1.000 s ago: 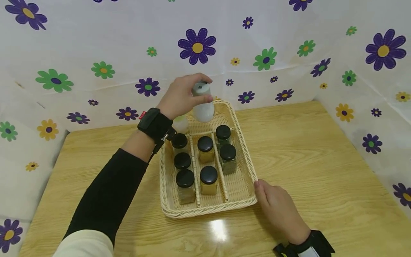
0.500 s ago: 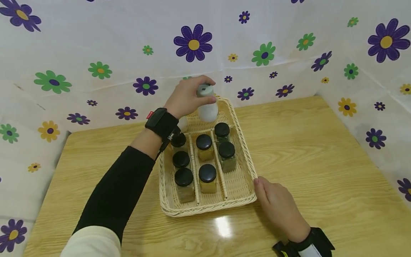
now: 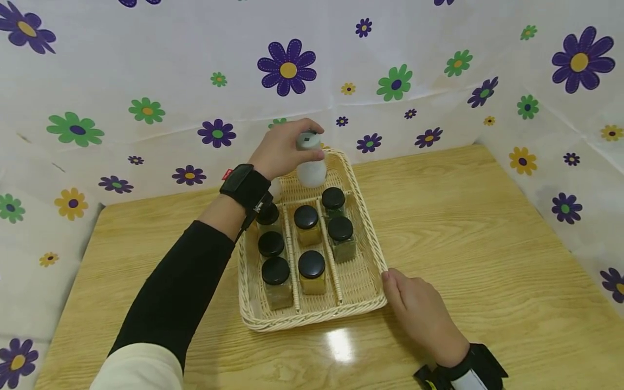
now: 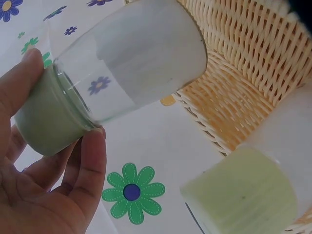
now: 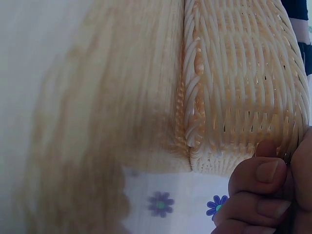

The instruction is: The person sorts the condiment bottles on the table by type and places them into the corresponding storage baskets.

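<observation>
My left hand [image 3: 280, 149] grips a clear glass shaker [image 3: 312, 173] by its pale green cap [image 4: 53, 112]. White contents fill part of the glass. The shaker is held over the far compartment of a woven basket [image 3: 366, 222]; whether its base touches the bottom is unclear. Beside it, in the left wrist view, stands a second shaker with a pale green cap [image 4: 243, 195], mostly hidden by my left wrist in the head view. My right hand [image 3: 421, 311] holds the basket's near right corner, thumb on the rim and curled fingers against the woven wall [image 5: 239, 73].
Thin dividers split the basket's near part into three lanes. Black-lidded jars stand there: left lane [image 3: 278, 290], middle lane [image 3: 312, 281] and right lane [image 3: 343, 249]. The basket rests on a wooden table [image 3: 463, 227], with a flowered cloth [image 3: 336, 65] behind.
The left hand has shifted slightly right over the far compartment with the shaker, then slightly down. The right hand keeps its hold on the basket corner. The head view has drifted a little.
</observation>
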Available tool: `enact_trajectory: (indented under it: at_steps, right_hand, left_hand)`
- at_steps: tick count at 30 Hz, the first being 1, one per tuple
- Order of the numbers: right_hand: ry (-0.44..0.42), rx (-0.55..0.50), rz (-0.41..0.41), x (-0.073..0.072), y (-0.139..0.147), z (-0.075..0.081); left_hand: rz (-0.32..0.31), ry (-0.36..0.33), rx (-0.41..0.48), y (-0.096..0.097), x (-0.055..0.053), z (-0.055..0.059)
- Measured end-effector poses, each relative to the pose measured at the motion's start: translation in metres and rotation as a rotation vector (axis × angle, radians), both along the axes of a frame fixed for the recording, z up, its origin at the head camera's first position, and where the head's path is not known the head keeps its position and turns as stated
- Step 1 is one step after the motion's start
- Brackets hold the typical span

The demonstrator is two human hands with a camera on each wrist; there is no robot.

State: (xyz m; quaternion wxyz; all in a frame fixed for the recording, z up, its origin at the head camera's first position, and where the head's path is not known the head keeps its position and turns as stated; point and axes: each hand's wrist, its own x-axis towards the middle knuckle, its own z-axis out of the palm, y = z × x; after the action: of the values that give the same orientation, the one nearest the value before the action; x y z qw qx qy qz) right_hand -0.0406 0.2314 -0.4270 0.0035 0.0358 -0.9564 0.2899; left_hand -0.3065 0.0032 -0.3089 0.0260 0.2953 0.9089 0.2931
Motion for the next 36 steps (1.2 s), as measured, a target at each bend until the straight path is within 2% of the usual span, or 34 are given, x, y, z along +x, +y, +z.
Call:
enact_trajectory:
  at_steps: [8, 19, 26, 36]
  right_hand:
    - [0.005, -0.007, -0.006, 0.0, 0.002, 0.001]
    - [0.001, -0.002, -0.004, 0.0, 0.003, 0.001]
    - [0.027, 0.001, 0.008, -0.002, 0.002, 0.003]
    - [-0.011, -0.014, 0.002, -0.001, 0.002, 0.002]
  left_hand:
    - [-0.024, -0.03, -0.043, 0.008, -0.003, 0.001]
    - [-0.057, -0.08, -0.157, 0.014, -0.006, 0.002]
    - [-0.072, -0.108, -0.187, 0.013, -0.007, 0.002]
    - [-0.075, -0.147, -0.218, 0.013, -0.008, -0.001]
